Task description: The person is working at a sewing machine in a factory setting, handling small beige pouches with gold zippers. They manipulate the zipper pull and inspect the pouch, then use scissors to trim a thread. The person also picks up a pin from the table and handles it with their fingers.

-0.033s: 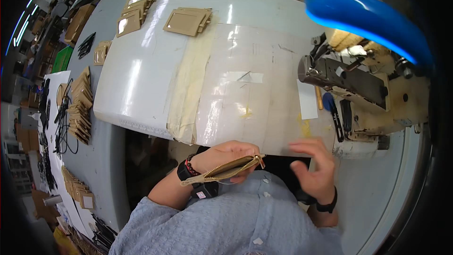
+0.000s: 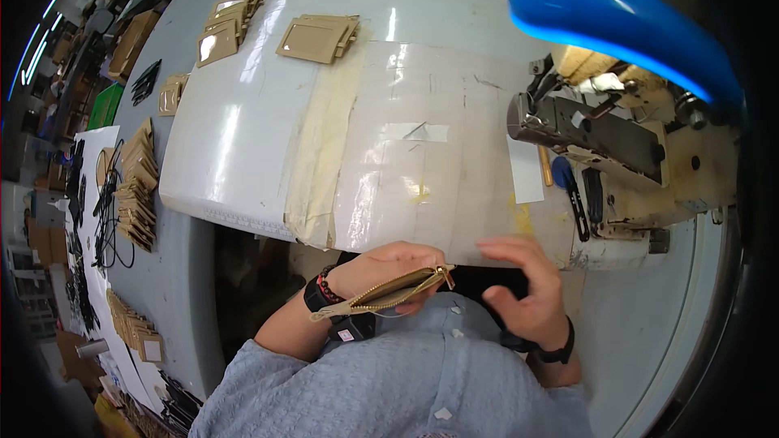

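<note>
My left hand [image 2: 398,264] grips a small beige zipper pouch [image 2: 381,296] in front of my shirt, just off the table's near edge. The pouch's gold-toothed zipper gapes, and its metal pull [image 2: 445,276] sits at the right end. A thin loose thread trails under the pouch. My left fingers are partly hidden behind it. To the right, my right hand [image 2: 531,296] is held up with nothing in it, thumb and fingers apart, a short gap from the zipper pull.
A sewing machine [image 2: 592,134] stands at the table's right, beneath a blue curved part [image 2: 617,28]. Beside it lie a cutter [image 2: 572,195] and a white paper strip [image 2: 526,170]. Beige card-holder pieces [image 2: 316,39] are stacked at the far side; more beige piles [image 2: 136,211] lie left.
My right hand has moved slightly left, closer to the pouch. The left hand and pouch stay nearly in place, while the table and machine shift a little in view.
</note>
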The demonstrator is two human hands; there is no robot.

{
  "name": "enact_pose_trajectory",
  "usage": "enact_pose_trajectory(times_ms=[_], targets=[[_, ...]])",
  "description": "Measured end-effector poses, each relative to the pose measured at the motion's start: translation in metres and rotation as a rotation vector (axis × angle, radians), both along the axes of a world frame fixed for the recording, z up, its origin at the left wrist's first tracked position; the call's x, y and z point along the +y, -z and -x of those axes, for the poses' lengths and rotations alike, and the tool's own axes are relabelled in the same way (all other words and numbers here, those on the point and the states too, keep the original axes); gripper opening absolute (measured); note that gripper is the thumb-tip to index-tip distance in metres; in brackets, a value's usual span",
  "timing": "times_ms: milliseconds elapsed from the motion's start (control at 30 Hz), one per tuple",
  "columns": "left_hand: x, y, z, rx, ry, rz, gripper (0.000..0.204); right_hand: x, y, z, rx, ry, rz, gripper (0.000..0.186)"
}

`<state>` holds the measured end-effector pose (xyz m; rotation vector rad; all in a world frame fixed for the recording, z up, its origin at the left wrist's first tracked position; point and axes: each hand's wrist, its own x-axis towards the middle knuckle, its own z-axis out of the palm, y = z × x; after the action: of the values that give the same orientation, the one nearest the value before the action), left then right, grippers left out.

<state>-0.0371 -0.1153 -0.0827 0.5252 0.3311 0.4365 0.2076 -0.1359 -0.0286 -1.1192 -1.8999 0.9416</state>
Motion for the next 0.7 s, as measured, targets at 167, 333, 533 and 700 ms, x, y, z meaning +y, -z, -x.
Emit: enact_pose_trajectory(times_ms=[167, 333, 533, 700], targets=[[0.001, -0.011, 0.002, 0.138, -0.013, -0.018, 0.040, 0.000, -0.003, 0.022, 0.070, -0.121, 0.334, 0.037], [0.000, -0.008, 0.009, 0.236, -0.009, -0.275, 0.041, 0.001, 0.000, 0.014, 0.158, -0.022, 0.206, 0.013], [0.000, -0.008, 0.002, 0.277, -0.059, -0.417, 0.040, -0.007, -0.007, 0.005, 0.104, -0.063, 0.329, 0.009], [-0.001, -0.016, 0.001, 0.489, -0.205, -0.606, 0.036, -0.009, -0.019, 0.004, 0.080, -0.333, 0.175, 0.011]])
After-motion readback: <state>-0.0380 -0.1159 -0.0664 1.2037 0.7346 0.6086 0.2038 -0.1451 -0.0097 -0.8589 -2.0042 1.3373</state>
